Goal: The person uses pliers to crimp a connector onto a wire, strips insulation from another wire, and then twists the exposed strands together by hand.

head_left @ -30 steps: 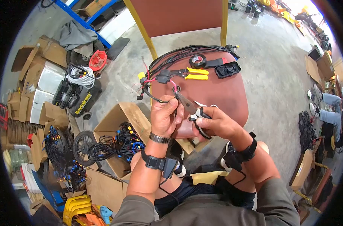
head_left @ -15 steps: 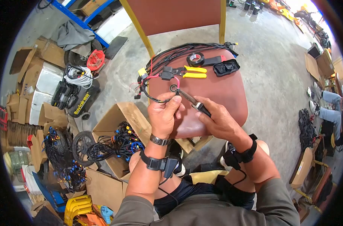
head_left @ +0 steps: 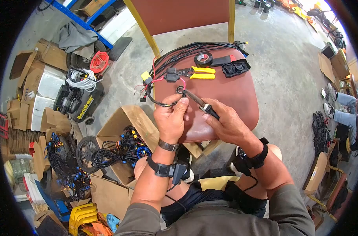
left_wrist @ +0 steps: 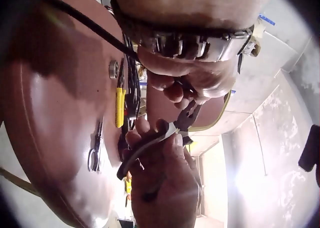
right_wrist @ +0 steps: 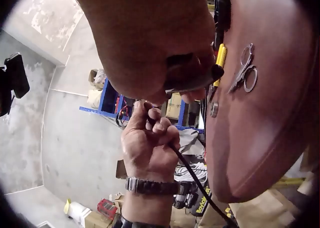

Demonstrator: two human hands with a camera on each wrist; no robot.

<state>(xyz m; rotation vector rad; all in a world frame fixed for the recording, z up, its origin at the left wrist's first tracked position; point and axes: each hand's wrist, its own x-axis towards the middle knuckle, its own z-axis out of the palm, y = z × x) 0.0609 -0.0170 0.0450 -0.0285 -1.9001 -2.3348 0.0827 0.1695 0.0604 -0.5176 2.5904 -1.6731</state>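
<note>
In the head view the left hand (head_left: 170, 118) pinches a dark wire bundle between thumb and fingers, just below a pink-red wire (head_left: 183, 83). My right hand (head_left: 228, 122) grips black-handled pliers (head_left: 210, 111), whose metal jaws point up-left to the wires at the left fingertips. The left wrist view shows these pliers (left_wrist: 186, 117) with the right hand (left_wrist: 165, 183) round the handles. A black cable (right_wrist: 192, 173) runs from the left hand (right_wrist: 150, 150) in the right wrist view. Scissors (right_wrist: 245, 70) and a small metal ring (right_wrist: 214, 109) lie on the seat.
The red-brown chair seat (head_left: 238, 102) bears yellow-handled pliers (head_left: 203, 76), black tape (head_left: 203, 59), a black tray (head_left: 236, 68) and a cable bundle (head_left: 179, 55). An open cardboard box (head_left: 141, 124) of wiring stands on the floor to the left.
The pliers have turned edge-on to the head view since a second ago, and the right hand has rolled over them, covering the scissors there. The left hand keeps its pinch on the wires.
</note>
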